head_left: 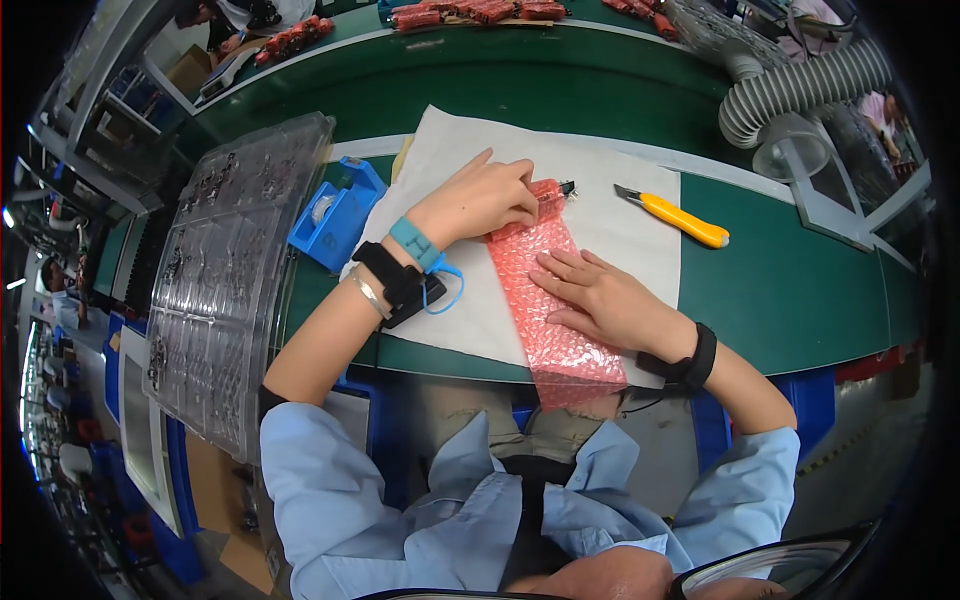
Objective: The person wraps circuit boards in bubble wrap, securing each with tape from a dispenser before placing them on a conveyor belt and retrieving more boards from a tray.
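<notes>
A strip of pink bubble wrap [520, 290] runs from the middle of a white sheet [440, 150] down over the table's near edge. Its far end is rolled up, and a small dark part with thin pins or wires [568, 188] sticks out on the right. My left hand [487, 200] is closed on that rolled end, its fingertips bent over the wrap. Farther down the strip, my right hand [605, 300] lies flat with fingers spread, pressing on the wrap. A yellow utility knife [685, 220] rests to the right of both hands.
A blue tape dispenser [338, 215] stands left of the sheet on the green tabletop [780, 300]. Stacked clear plastic trays [225, 270] fill the left side. Pink-wrapped bundles [480, 14] lie across the far side. A grey flexible duct [790, 95] hangs at the far right.
</notes>
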`<action>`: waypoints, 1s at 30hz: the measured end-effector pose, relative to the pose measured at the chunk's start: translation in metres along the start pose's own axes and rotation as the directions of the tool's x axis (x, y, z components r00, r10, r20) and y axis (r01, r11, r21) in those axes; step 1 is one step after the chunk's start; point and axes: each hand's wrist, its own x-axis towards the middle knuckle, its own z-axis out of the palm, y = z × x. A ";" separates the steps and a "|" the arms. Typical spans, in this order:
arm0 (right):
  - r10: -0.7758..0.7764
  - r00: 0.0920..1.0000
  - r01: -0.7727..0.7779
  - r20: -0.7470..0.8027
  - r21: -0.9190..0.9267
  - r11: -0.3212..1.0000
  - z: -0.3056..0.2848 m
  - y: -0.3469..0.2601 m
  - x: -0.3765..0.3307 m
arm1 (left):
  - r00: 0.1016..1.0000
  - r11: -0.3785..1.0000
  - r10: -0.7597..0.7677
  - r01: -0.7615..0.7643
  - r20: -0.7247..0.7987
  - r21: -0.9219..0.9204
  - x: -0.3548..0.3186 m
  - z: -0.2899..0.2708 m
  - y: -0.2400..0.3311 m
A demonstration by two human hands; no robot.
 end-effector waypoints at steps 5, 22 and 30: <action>-0.003 1.000 0.003 -0.026 -0.032 0.999 0.007 0.000 0.000 | 0.983 0.961 -0.179 0.169 -0.026 -0.220 0.004 -0.013 0.016; 0.010 0.999 -0.012 -0.033 -0.081 0.997 0.006 0.006 -0.001 | 0.994 0.859 -0.093 0.111 0.060 -0.501 0.021 0.000 -0.011; 0.042 0.998 -0.044 -0.056 -0.041 0.998 0.006 0.007 0.004 | 0.990 0.750 -0.128 0.056 -0.062 -0.659 0.020 -0.022 -0.027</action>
